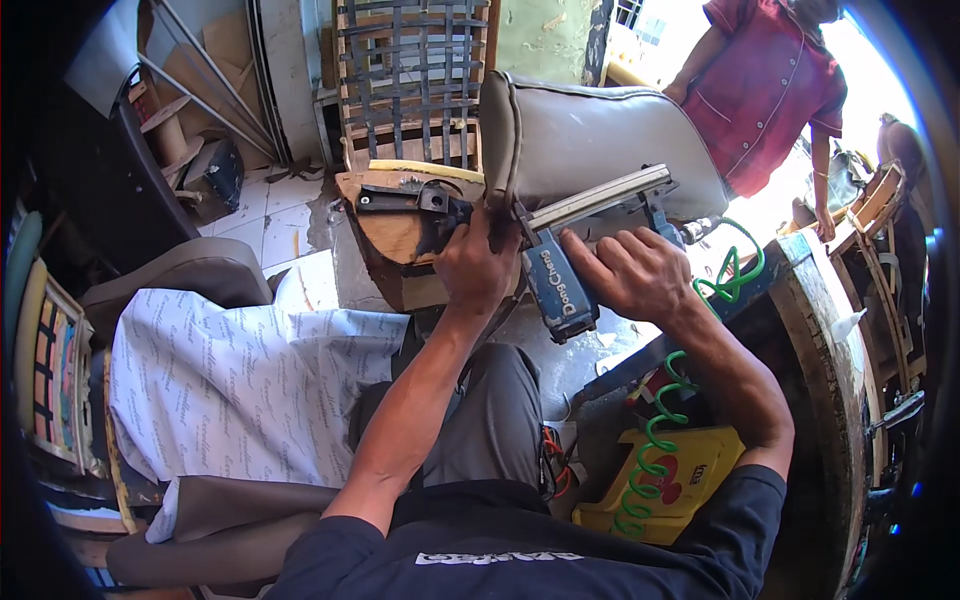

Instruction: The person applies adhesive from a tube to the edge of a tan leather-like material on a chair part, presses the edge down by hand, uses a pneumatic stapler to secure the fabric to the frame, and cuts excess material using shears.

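My right hand (640,275) is wrapped round the handle of a blue pneumatic staple gun (562,295) with a long metal staple magazine. The gun's nose lies against the lower edge of a grey-beige upholstered chair part (610,135), close to my left hand (475,262). My left fingers are closed at the corner of that part, pinching the edge of its cover; the fingertips are partly hidden. Just left of them, a black metal bracket (405,200) is fixed on a bare wooden panel (395,235).
A webbed wooden frame (410,80) stands behind. A person in a red shirt (770,90) stands far right, one hand by the upholstered part. A green coiled hose (655,440) hangs over a yellow case (700,475). White printed-backed material (240,380) lies at left.
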A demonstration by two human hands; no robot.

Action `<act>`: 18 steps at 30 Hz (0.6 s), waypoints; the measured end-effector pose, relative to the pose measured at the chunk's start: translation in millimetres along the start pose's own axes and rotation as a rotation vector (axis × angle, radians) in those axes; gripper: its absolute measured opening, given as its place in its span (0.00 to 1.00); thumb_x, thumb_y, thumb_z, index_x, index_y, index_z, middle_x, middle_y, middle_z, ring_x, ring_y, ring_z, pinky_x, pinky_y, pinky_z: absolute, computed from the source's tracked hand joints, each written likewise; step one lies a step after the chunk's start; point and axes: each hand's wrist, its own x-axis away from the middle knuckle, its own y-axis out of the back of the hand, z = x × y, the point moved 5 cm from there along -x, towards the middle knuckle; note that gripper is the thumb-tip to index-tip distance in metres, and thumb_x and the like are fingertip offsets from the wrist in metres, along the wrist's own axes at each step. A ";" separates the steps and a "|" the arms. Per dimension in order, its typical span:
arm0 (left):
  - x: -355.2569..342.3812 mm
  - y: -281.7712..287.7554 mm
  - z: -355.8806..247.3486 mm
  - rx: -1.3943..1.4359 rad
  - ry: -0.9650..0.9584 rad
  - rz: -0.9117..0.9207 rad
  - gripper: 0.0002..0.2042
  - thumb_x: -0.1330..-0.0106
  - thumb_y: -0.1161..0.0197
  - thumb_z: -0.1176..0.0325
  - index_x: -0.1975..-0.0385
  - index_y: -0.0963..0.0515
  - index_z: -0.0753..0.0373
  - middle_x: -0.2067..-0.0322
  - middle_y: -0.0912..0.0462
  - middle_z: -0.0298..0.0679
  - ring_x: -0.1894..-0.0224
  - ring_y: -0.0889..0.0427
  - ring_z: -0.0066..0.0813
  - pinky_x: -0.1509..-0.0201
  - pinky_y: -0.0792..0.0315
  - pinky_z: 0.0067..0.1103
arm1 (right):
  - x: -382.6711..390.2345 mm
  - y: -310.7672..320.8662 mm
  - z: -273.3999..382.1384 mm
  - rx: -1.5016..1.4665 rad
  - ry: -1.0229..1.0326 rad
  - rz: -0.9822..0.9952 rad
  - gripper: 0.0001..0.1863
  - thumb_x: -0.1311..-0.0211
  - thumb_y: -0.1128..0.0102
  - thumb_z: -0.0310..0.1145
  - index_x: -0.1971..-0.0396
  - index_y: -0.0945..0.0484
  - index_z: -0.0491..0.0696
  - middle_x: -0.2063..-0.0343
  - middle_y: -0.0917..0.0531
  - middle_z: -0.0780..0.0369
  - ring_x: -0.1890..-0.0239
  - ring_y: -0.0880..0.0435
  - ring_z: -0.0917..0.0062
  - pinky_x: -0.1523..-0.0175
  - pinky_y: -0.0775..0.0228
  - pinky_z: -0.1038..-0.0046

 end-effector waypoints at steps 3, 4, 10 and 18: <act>2.2 0.4 1.1 0.027 -0.095 -0.052 0.20 0.43 0.23 0.60 0.53 0.17 0.60 0.77 0.17 0.42 0.77 0.15 0.43 0.72 0.21 0.35 | -0.8 7.9 -0.5 0.002 0.041 0.022 0.21 0.43 0.37 0.33 0.47 0.19 0.49 0.80 0.29 0.71 0.79 0.27 0.84 0.74 0.36 0.76; 2.0 0.3 -1.0 0.027 -0.100 -0.050 0.20 0.43 0.23 0.60 0.53 0.17 0.60 0.77 0.17 0.42 0.77 0.15 0.43 0.72 0.21 0.35 | -1.8 10.5 -1.7 0.017 0.046 0.043 0.19 0.42 0.37 0.33 0.49 0.19 0.49 0.80 0.28 0.71 0.79 0.26 0.84 0.74 0.35 0.77; -9.5 2.1 3.9 0.040 -0.095 -0.076 0.16 0.41 0.24 0.61 0.55 0.17 0.57 0.75 0.15 0.43 0.74 0.14 0.46 0.69 0.21 0.37 | -22.7 3.6 -1.6 0.002 -0.038 0.070 0.14 0.45 0.36 0.33 0.57 0.21 0.49 0.82 0.27 0.69 0.79 0.22 0.80 0.73 0.31 0.75; -26.3 -7.0 8.5 0.138 -0.015 0.066 0.17 0.37 0.26 0.55 0.56 0.18 0.58 0.68 0.11 0.42 0.65 0.11 0.44 0.64 0.21 0.35 | 26.5 -15.5 38.2 -0.440 -0.652 0.044 0.28 0.52 0.25 0.38 0.47 0.19 0.52 0.76 0.14 0.59 0.74 0.11 0.64 0.70 0.20 0.64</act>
